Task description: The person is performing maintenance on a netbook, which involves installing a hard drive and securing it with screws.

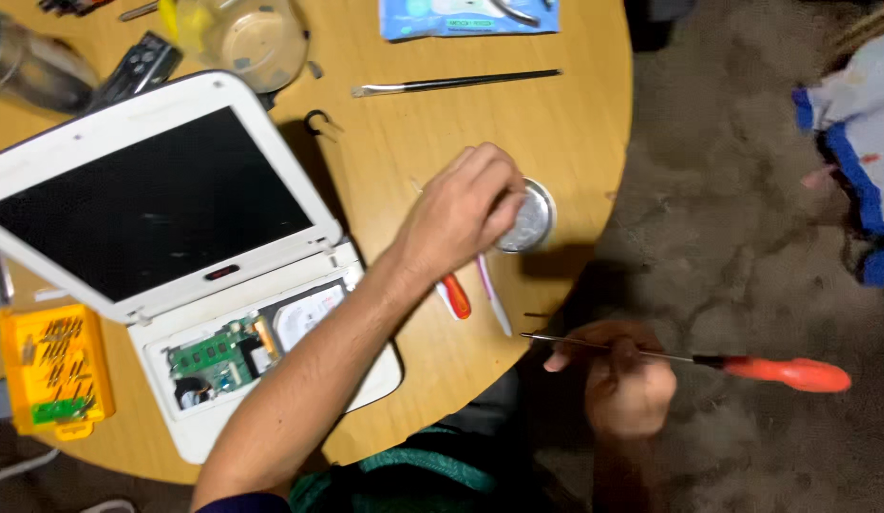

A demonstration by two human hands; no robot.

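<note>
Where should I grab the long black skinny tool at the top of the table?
Grab the long black tool around its middle, coming down from above. It lies flat and alone on the table, its thin shaft bare along both sides, so fingers can pinch across it.

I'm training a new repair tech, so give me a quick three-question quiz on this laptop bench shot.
1. True or false: the right hand holds a screwdriver with an orange handle.
2. What is the left hand reaching into?
A. the yellow bit case
B. the small round metal dish
C. the opened laptop base
3. Fill in: the white laptop on the wooden table has its ___ exposed.

Key
1. True.
2. B, the small round metal dish near the table edge; the yellow bit case sits far off beside the laptop.
3. Green circuit board and drive.
</note>
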